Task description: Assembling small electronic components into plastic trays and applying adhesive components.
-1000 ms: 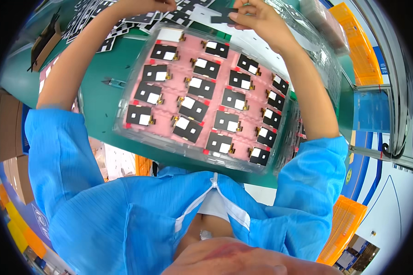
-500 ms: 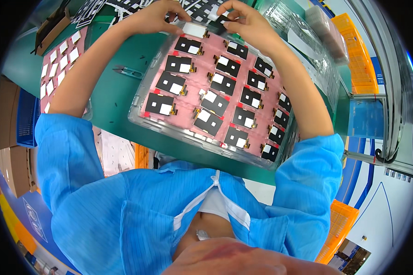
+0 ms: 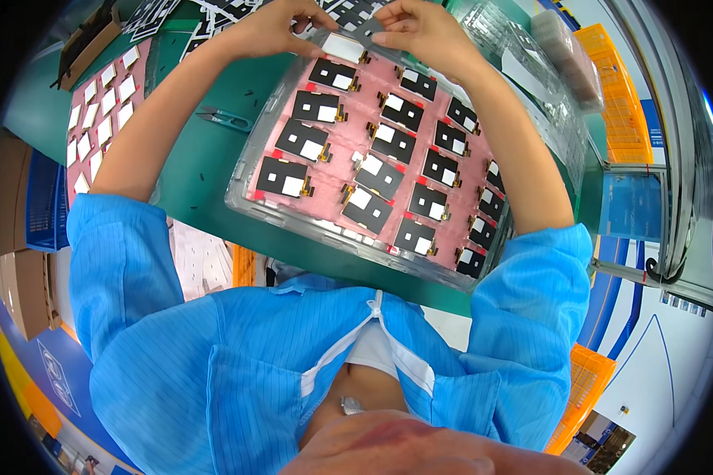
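A clear plastic tray [image 3: 242,203] lined with pink foam [image 3: 325,180] holds rows of small flat panels, most of them with a black sticker over part of a white face and a short gold-brown flex tail. At the far left of the tray lies an all-white panel [image 3: 343,48]. My left hand [image 3: 281,30] is beside it, thumb at its left edge and fingers apart. Just beyond the panel's right corner, my right hand [image 3: 424,33] pinches a thin dark sticker [image 3: 367,32] between thumb and fingers. The sticker appears apart from the panel.
Thread snips [image 3: 225,119] lie on the green table left of the tray. Further left is another pink sheet of white panels [image 3: 107,99]. Black-and-white sticker sheets [image 3: 214,17] lie at the back. Clear plastic trays [image 3: 523,71] and an orange crate [image 3: 610,87] stand at the right.
The dark sticker in my right hand has shifted left and flattened towards the white panel. A white scrap seen at those fingers earlier no longer shows. The whole view has shifted slightly.
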The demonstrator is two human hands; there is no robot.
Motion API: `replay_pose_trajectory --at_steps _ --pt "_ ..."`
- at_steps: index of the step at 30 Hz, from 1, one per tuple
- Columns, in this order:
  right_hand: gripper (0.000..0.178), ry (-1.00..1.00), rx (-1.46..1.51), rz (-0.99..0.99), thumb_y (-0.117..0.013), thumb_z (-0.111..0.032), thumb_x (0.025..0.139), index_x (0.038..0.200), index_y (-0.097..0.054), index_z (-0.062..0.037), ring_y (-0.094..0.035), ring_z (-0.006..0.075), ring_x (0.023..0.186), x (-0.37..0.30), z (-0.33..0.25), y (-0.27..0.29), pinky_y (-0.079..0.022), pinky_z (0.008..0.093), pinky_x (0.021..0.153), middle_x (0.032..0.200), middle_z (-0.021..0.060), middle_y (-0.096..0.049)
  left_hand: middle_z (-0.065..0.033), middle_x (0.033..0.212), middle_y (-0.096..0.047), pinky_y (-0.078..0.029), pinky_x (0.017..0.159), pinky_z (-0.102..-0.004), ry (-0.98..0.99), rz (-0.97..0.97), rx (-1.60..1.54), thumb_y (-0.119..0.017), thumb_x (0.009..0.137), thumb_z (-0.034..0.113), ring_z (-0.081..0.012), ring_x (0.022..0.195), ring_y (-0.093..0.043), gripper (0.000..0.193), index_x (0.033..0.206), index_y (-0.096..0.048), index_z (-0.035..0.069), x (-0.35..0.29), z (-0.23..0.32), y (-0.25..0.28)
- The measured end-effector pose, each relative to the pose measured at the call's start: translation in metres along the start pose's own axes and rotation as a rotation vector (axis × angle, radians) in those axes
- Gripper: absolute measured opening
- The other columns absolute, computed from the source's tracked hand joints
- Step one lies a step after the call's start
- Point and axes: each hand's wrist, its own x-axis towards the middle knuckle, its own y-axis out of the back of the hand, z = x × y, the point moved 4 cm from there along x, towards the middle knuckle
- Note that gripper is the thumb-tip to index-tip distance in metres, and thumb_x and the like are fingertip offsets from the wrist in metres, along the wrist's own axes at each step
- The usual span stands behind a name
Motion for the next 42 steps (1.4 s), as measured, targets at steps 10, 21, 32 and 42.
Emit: replay_pose_trajectory --at_steps 10,21,32,42 --pt "0.010 -0.110 0.144 -0.091 -0.075 -0.006 0.088 0.095 -0.071 -0.0010 -0.061 0.0077 0.076 0.019 -0.001 -0.010 -0.049 0.0219 0.069 0.083 0.0003 -0.068 -0.0064 0.098 -0.061 -0.049 0.070 -0.0318 0.048 0.005 -0.045 -0.089 0.073 0.023 -0.0174 0.083 -0.058 0.047 0.114 -0.073 0.007 -0.007 -0.004 -0.001" --pt "0.007 -0.210 0.218 -0.136 -0.076 -0.007 0.086 0.088 -0.073 -0.0010 -0.063 0.0091 0.074 0.045 0.034 -0.033 -0.050 0.0241 0.068 0.081 0.0027 -0.071 -0.0037 0.095 -0.058 -0.047 0.070 -0.0295 0.104 0.019 -0.161 -0.088 0.074 0.018 -0.0139 0.081 -0.056 0.045 0.115 -0.072 0.008 -0.009 -0.005 -0.006" --pt "0.008 -0.307 0.189 -0.143 -0.076 -0.010 0.085 0.086 -0.075 -0.0023 -0.060 0.0107 0.072 0.038 0.028 -0.036 -0.048 0.0263 0.068 0.080 0.0016 -0.071 -0.0024 0.098 -0.059 -0.046 0.069 -0.0282 0.179 0.035 -0.235 -0.088 0.074 0.014 -0.0124 0.080 -0.054 0.047 0.117 -0.072 0.007 -0.013 -0.002 -0.009" --pt "0.009 -0.298 0.179 -0.120 -0.078 -0.012 0.084 0.084 -0.075 -0.0028 -0.060 0.0110 0.071 0.041 0.032 -0.038 -0.049 0.0269 0.068 0.078 0.0021 -0.071 -0.0018 0.098 -0.061 -0.044 0.067 -0.0274 0.150 0.046 -0.200 -0.089 0.075 0.017 -0.0110 0.078 -0.053 0.046 0.117 -0.073 0.007 -0.013 -0.001 -0.008"
